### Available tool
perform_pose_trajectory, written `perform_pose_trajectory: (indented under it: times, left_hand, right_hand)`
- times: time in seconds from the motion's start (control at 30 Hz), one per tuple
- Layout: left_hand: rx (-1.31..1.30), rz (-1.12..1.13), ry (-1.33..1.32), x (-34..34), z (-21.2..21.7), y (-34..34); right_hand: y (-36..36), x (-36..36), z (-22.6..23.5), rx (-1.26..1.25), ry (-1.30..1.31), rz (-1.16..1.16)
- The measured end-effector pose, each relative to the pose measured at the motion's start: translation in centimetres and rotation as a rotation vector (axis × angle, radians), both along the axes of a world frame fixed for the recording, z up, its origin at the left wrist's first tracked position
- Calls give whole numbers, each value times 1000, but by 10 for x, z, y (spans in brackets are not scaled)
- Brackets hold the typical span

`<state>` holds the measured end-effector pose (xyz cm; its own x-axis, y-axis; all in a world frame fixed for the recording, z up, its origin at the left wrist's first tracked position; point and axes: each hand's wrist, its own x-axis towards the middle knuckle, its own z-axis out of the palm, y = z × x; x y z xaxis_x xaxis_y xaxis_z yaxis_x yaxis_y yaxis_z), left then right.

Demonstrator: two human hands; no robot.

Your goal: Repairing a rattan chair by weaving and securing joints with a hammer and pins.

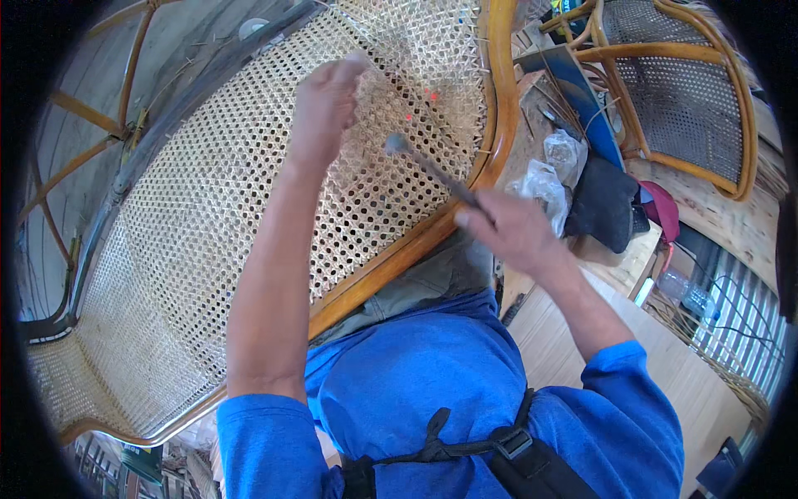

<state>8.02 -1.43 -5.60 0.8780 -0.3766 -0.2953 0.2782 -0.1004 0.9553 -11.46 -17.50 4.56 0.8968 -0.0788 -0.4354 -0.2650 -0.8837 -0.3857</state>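
We note the hammer-like tool [442,175] gripped in the right hand's [517,233] fingers, long axis running far-left over the woven cane panel [224,208], its tip between both hands. Left hand [326,108], farther left: fingers curled; we cannot tell whether holding anything.

Printed lettering stands on the green container [145,467] lower left and the green-and-yellow item [562,12] up top.

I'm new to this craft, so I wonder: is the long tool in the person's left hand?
No, the long tool is gripped in the right hand, and the left hand is apart from it.
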Motion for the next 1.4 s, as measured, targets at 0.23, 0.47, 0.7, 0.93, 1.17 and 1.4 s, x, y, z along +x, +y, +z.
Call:
perform_pose_trajectory:
  times: [0.23,0.47,0.7,0.93,1.17,1.4]
  left_hand:
    - [-1083,84,730,-51,22,55]
    - [-1270,160,916,-101,38,35]
    - [-1317,238,924,-105,33,27]
    - [-1159,288,693,-109,25,11]
    - [-706,261,651,-106,33,22]
    - [-529,28,609,-119,39,24]
  right_hand:
    - [47,-51,-15,482,-56,231]
    - [63,25,0,524,-516,-255]
    - [69,44,-15,514,-498,-252]
    - [70,39,-42,316,-565,-259]
    - [56,42,-35,861,-450,-495]
    - [53,44,-17,935,-359,-624]
